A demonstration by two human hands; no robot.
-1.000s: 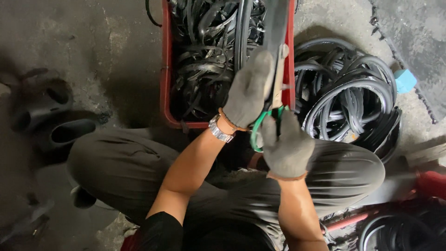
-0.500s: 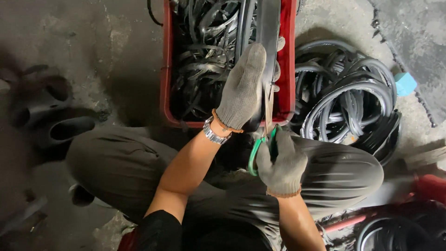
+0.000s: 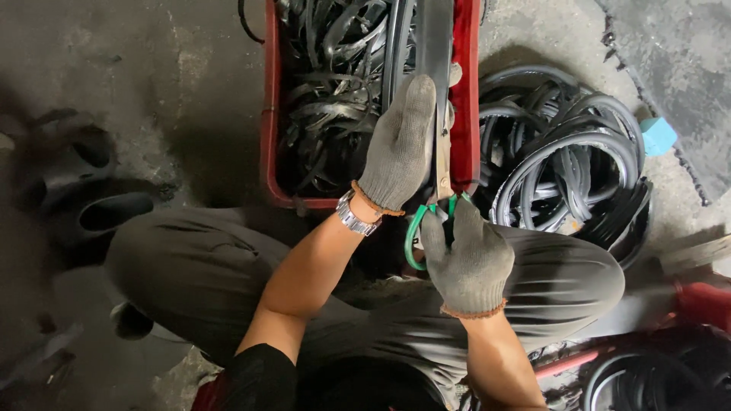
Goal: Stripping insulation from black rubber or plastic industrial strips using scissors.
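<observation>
I wear grey knit gloves on both hands. My left hand, with a metal watch at the wrist, grips a long black rubber strip that runs up over the red crate. My right hand is closed on the green handles of a pair of scissors. The scissor blades point up along the strip, under my left palm. I crouch with both knees spread below the crate.
The red crate holds several cut black rubber strips. A heap of black rubber rings lies right of it, with a small light-blue object beyond. Dark tube pieces lie at left, more red containers at lower right.
My hands and the scissors have stayed over the crate's right edge. The left hand shifted slightly down the strip, and the right hand closed tighter on the green handles.
</observation>
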